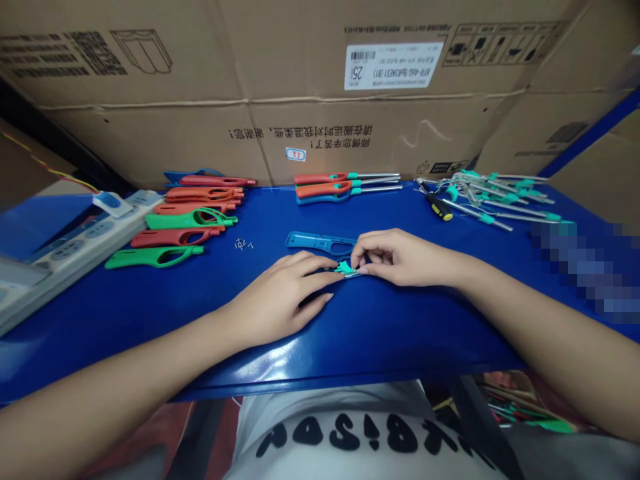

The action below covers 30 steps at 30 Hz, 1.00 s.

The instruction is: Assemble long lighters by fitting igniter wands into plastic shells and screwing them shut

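Observation:
A small teal plastic piece with a thin metal rod [345, 268] lies low over the table between my hands. My right hand [395, 259] is closed in a pinch at its right end, and the fingers hide part of it. My left hand [290, 293] stretches its fingers towards the piece; two fingertips touch its left side, while the thumb stays apart. Just beyond sits a blue lighter handle half [320, 241], its hollow inside facing up, partly covered by my right hand.
Green, red and orange lighter handles [170, 219] are lined up at left beside a power strip [75, 247]. Tiny screws [244, 245] lie nearby. Lighters with metal tubes [350, 187] rest at the back. A screwdriver [437, 203] and several teal-fitted tubes [500, 193] lie at right. Cardboard [200, 127] stands behind.

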Motion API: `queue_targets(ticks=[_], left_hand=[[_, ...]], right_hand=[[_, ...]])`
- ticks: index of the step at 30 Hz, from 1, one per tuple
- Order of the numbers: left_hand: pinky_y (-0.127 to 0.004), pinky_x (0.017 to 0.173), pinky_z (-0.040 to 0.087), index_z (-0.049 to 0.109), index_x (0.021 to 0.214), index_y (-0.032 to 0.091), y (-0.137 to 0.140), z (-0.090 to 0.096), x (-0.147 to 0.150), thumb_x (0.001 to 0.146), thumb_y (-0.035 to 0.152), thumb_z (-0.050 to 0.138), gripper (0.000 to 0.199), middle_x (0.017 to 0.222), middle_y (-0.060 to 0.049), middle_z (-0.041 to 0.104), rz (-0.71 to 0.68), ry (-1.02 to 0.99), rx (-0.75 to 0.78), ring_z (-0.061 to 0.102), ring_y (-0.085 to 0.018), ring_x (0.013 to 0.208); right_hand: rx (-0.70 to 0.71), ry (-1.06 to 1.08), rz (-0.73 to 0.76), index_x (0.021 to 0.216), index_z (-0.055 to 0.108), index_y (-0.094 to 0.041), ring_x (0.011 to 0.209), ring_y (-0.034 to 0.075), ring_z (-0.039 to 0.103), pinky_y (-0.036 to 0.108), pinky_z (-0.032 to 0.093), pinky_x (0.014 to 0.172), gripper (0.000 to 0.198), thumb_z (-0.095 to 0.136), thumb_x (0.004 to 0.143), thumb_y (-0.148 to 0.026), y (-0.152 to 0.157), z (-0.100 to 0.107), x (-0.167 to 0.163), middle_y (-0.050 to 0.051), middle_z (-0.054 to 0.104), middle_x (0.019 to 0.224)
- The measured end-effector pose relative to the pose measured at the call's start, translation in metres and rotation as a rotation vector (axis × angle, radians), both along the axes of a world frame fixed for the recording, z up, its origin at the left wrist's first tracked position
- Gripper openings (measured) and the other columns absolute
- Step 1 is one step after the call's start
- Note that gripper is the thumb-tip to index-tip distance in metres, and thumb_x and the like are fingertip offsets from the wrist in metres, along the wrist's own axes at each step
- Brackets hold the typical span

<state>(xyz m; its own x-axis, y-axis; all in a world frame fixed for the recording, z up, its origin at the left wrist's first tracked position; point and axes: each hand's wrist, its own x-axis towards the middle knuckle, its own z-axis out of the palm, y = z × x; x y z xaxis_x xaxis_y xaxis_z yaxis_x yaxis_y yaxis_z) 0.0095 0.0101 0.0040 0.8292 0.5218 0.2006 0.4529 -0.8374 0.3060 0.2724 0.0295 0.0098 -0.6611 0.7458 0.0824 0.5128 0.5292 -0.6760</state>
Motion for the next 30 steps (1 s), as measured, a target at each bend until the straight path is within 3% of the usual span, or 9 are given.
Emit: queue_targets(ticks=[5,10,14,19,22,26,30], left_hand=[[-0.048,0.102,0.048,0.064,0.133,0.026,0.000,-0.001,0.000,0.101,0.024,0.049,0.035,0.135,-0.010,0.062,-0.002,0.041,0.059,0.056,-0.028,0.122],[-0.047,0.101,0.049,0.063,0.135,0.024,-0.001,0.000,0.000,0.102,0.023,0.048,0.036,0.136,-0.010,0.061,-0.001,0.072,0.069,0.056,-0.028,0.122],[-0.047,0.102,0.049,0.064,0.133,0.024,-0.001,0.001,0.001,0.101,0.024,0.049,0.035,0.134,-0.010,0.062,-0.002,0.062,0.075,0.056,-0.028,0.122],[-0.047,0.101,0.050,0.064,0.134,0.023,-0.001,0.001,0.002,0.101,0.023,0.048,0.036,0.133,-0.011,0.062,0.002,0.059,0.080,0.056,-0.028,0.121],[-0.046,0.101,0.050,0.064,0.134,0.022,-0.002,0.001,0.002,0.102,0.024,0.047,0.036,0.133,-0.011,0.062,0.001,0.078,0.093,0.056,-0.028,0.122],[-0.047,0.102,0.049,0.063,0.134,0.021,-0.003,0.001,0.002,0.103,0.025,0.046,0.036,0.134,-0.011,0.061,-0.001,0.099,0.107,0.055,-0.028,0.122],[-0.047,0.103,0.048,0.063,0.134,0.022,-0.003,-0.001,0.001,0.102,0.025,0.047,0.035,0.135,-0.010,0.061,0.006,0.079,0.098,0.056,-0.028,0.123]], right_hand=[[0.123,-0.084,0.018,0.092,0.068,-0.017,0.068,0.011,0.054,0.023,0.041,0.060,0.009,0.061,0.088,-0.014,-0.001,0.004,0.003,0.003,0.068,0.088],[0.126,-0.127,0.087,0.097,0.071,-0.019,0.076,0.013,0.060,0.023,0.045,0.065,0.019,0.057,0.088,-0.009,0.000,0.010,0.009,0.003,0.070,0.093],[0.167,-0.127,0.080,0.091,0.070,-0.019,0.079,0.014,0.060,0.025,0.046,0.068,0.013,0.058,0.090,-0.014,0.001,0.009,0.010,0.005,0.067,0.094],[0.136,-0.126,0.086,0.093,0.070,-0.018,0.070,0.012,0.057,0.023,0.044,0.062,0.013,0.059,0.089,-0.014,0.003,0.008,0.012,0.004,0.065,0.092],[0.163,-0.085,0.063,0.102,0.069,-0.018,0.067,0.011,0.056,0.024,0.045,0.063,0.017,0.059,0.089,-0.014,0.002,0.005,0.010,0.004,0.064,0.097],[0.321,-0.135,-0.051,0.114,0.068,-0.023,0.089,0.017,0.062,0.029,0.048,0.077,0.027,0.051,0.094,-0.014,0.001,-0.003,0.005,0.007,0.062,0.113],[0.337,-0.214,-0.161,0.111,0.068,-0.023,0.094,0.020,0.062,0.033,0.049,0.081,0.027,0.050,0.093,-0.013,0.006,-0.011,0.005,0.008,0.057,0.119]])
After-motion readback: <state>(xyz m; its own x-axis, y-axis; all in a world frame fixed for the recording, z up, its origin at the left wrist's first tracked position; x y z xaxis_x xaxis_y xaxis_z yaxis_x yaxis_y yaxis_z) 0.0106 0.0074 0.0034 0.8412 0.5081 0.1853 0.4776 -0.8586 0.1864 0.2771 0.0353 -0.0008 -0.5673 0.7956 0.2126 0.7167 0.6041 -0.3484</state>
